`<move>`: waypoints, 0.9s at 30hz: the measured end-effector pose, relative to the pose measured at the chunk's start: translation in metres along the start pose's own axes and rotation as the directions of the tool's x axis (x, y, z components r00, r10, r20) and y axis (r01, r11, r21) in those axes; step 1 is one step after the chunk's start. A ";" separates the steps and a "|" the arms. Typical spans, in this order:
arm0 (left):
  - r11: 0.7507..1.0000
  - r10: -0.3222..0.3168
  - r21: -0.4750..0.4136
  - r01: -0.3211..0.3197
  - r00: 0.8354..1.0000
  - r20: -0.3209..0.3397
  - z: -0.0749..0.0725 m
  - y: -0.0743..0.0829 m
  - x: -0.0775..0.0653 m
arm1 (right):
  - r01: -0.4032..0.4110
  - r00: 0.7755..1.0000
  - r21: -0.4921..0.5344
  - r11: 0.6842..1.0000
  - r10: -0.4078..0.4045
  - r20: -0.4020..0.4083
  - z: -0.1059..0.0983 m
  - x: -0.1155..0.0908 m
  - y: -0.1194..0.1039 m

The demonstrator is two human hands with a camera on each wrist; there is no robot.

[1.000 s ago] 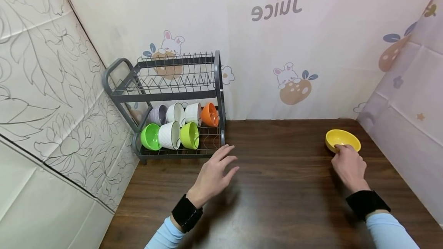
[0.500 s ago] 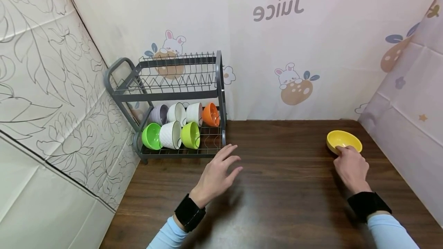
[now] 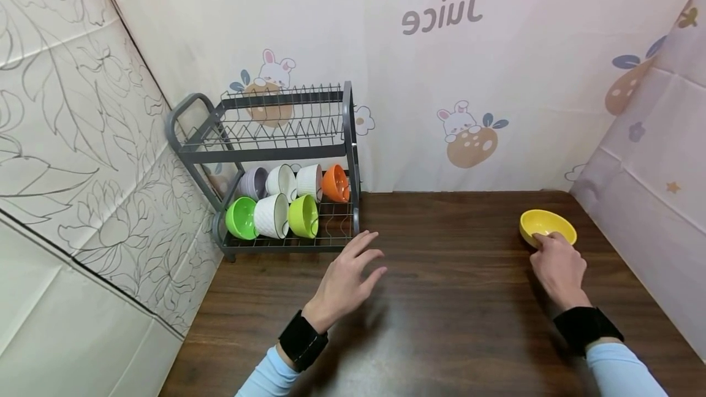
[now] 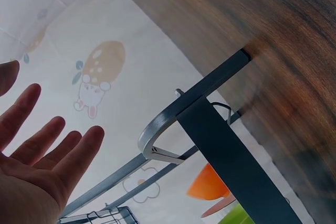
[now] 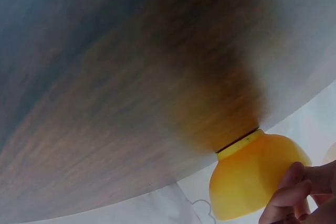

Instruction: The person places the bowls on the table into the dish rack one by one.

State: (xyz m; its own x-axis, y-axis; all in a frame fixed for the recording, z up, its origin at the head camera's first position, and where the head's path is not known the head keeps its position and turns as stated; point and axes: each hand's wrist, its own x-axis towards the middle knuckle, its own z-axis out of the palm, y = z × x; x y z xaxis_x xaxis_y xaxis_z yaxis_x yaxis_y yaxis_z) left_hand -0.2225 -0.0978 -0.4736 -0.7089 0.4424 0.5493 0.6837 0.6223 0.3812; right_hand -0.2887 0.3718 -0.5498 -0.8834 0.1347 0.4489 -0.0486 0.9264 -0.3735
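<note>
At the far right of the table, my right hand (image 3: pixel 559 268) pinches the near rim of a yellow bowl (image 3: pixel 537 223) between thumb and fingers. The bowl is upright; in the right wrist view the base of the yellow bowl (image 5: pixel 247 177) is at the tabletop, with a thin dark line beneath it. My left hand (image 3: pixel 343 283) hovers over the table, fingers spread and holding nothing, just in front of the right end of a grey two-tier dish rack (image 3: pixel 265 154). In the left wrist view the left hand (image 4: pixel 42 166) shows its open palm beside the rack frame.
The rack's lower tier holds several tilted bowls, among them a green bowl (image 3: pixel 238 219), a white bowl (image 3: pixel 267 216), a lime bowl (image 3: pixel 300 216) and an orange bowl (image 3: pixel 333 182). Its upper tier is bare wire. Printed cloth walls (image 3: pixel 408 84) enclose the wooden table (image 3: pixel 441 311).
Very little differs. The left hand has shifted slightly right since the first frame, and the yellow bowl sits a touch lower in the view. The right hand keeps its pinch.
</note>
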 end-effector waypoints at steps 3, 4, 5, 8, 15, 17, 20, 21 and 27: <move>1.000 0.000 0.003 0.000 1.000 0.003 0.000 0.001 0.000 | 0.007 1.000 0.001 1.000 -0.007 -0.007 -0.001 -0.001 -0.002; 1.000 -0.002 0.003 0.002 1.000 0.005 0.000 0.001 0.000 | 0.009 1.000 0.002 1.000 -0.009 -0.007 -0.001 -0.002 -0.003; 1.000 -0.003 0.001 0.003 1.000 0.006 0.000 0.001 0.001 | 0.009 1.000 0.003 1.000 -0.009 -0.009 -0.002 -0.002 -0.003; 1.000 -0.009 -0.005 0.009 1.000 0.013 0.000 0.002 0.001 | 0.013 1.000 0.005 1.000 -0.013 -0.013 -0.002 -0.005 -0.005; 0.999 -0.032 -0.022 0.032 0.999 0.032 0.001 0.002 0.001 | 0.042 0.998 0.009 0.999 -0.041 -0.038 -0.008 -0.009 -0.011; 0.999 -0.024 -0.029 0.024 0.999 0.027 0.001 0.002 0.002 | 0.059 0.997 0.016 0.998 -0.058 -0.053 -0.012 -0.008 -0.016; 0.999 -0.015 -0.037 0.016 1.000 0.021 0.001 0.002 0.003 | 0.088 0.992 0.028 0.996 -0.085 -0.089 -0.019 -0.007 -0.026; 0.999 -0.014 -0.039 0.014 1.000 0.019 0.001 0.002 0.003 | 0.096 0.991 0.030 0.995 -0.092 -0.101 -0.022 -0.007 -0.030; 0.999 -0.027 -0.043 0.028 0.999 0.023 0.002 0.003 0.003 | 0.138 0.979 0.041 0.990 -0.130 -0.158 -0.032 -0.009 -0.050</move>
State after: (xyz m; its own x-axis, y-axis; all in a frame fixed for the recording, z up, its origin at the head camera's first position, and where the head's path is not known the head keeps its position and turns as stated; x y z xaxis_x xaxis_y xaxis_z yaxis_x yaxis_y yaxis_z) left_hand -0.2230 -0.0926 -0.4721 -0.7307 0.4404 0.5216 0.6706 0.6061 0.4277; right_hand -0.2631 0.3356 -0.5087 -0.7846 0.0665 0.6164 -0.1894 0.9210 -0.3405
